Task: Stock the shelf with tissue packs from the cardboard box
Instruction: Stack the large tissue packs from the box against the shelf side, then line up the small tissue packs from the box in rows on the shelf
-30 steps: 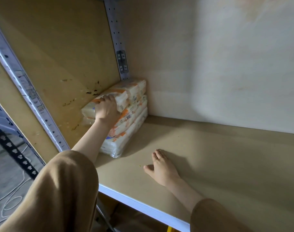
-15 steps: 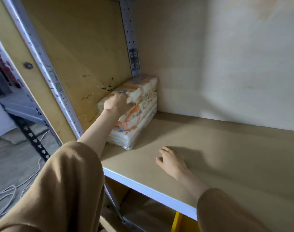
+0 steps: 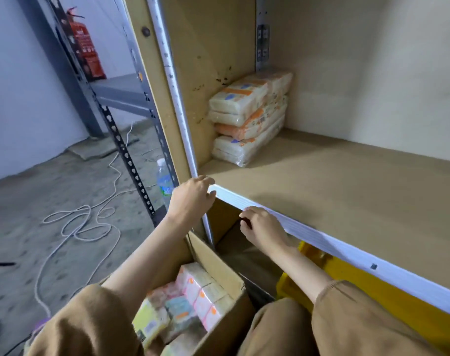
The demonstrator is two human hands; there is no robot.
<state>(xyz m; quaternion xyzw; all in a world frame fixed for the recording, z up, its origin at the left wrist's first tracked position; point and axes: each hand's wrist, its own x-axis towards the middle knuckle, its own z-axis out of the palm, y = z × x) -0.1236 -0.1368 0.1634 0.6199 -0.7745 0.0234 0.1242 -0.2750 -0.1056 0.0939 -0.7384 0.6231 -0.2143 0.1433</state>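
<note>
Plastic-wrapped tissue packs [image 3: 247, 116] sat stacked in the shelf's [image 3: 347, 186] back left corner, with more packs [image 3: 193, 299] down in the box [image 3: 218, 263]. Both hands were empty, fingers loosely curled: the left hand [image 3: 190, 199] and right hand [image 3: 262, 227] by the shelf's front edge. They looked light, soft and slippery, best gripped around the middle; no print was legible.

We counted one stack of tissue packs [image 3: 249, 116] beyond our two hands, one cardboard box [image 3: 218, 263] below them, one bottle [image 3: 164, 179].
</note>
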